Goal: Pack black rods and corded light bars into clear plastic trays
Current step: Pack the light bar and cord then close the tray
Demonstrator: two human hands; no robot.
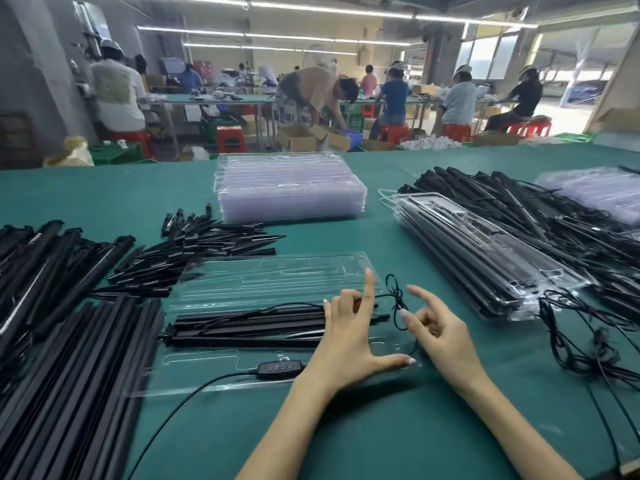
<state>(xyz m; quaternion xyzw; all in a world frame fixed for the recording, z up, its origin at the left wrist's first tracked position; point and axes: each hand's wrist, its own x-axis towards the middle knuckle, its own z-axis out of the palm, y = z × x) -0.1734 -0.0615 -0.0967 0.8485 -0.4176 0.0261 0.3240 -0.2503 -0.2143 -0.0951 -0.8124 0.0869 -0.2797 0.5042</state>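
Observation:
An open clear plastic tray (277, 282) lies in front of me on the green table. Its near half holds several black light bars (249, 327) laid side by side. A black controller (278, 370) sits in the tray's front slot, and its cord trails off toward me. My left hand (349, 337) is over the bars' right ends, with the middle fingers curled on them, the index finger pointing up and the thumb stretched onto the tray edge. My right hand (433, 327) pinches the thin black cord (398, 299), which is looped just beyond the tray's right end.
Long black rods (69, 358) fill the left side, with short black spikes (207, 240) behind them. A stack of empty clear trays (291, 188) stands at centre back. Packed trays (485, 258), corded bars (554, 220) and tangled cords (581, 341) lie on the right. People work at benches beyond.

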